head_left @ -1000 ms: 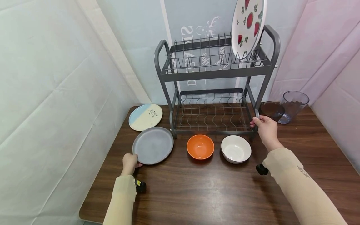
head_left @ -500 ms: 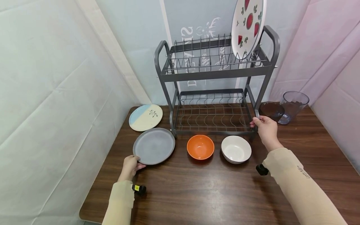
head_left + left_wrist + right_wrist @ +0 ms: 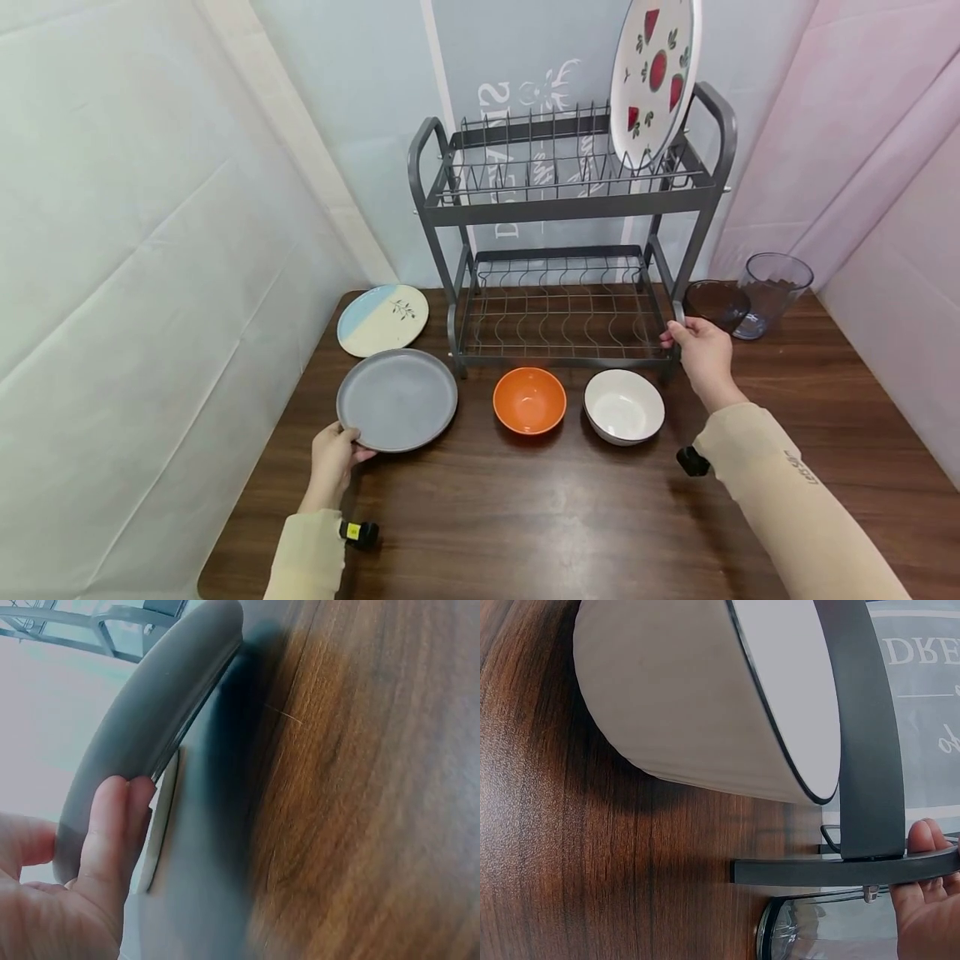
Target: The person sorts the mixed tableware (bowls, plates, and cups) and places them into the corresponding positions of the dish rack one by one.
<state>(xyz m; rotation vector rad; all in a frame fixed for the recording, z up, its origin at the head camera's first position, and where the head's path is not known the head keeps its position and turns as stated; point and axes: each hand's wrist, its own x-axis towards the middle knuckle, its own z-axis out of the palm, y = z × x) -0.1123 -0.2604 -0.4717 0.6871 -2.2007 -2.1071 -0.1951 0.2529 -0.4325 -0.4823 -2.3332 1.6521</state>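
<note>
My left hand pinches the near-left rim of a round grey plate, thumb on top and fingers underneath. In the left wrist view the plate is raised off the wooden table, with a shadow beneath it. My right hand grips the front right leg of a dark grey two-tier dish rack; the right wrist view shows the fingers around that leg. A large oval white plate with a red fruit pattern stands upright at the right of the upper tier.
An orange bowl and a white bowl sit in front of the rack. A blue and cream plate lies behind the grey plate. Right of the rack are a dark glass bowl and a clear bluish cup.
My left hand has taken hold of the grey plate's rim and lifted it, shifting slightly toward me and left. My right hand stays on the rack leg. The head view has tilted a little.
</note>
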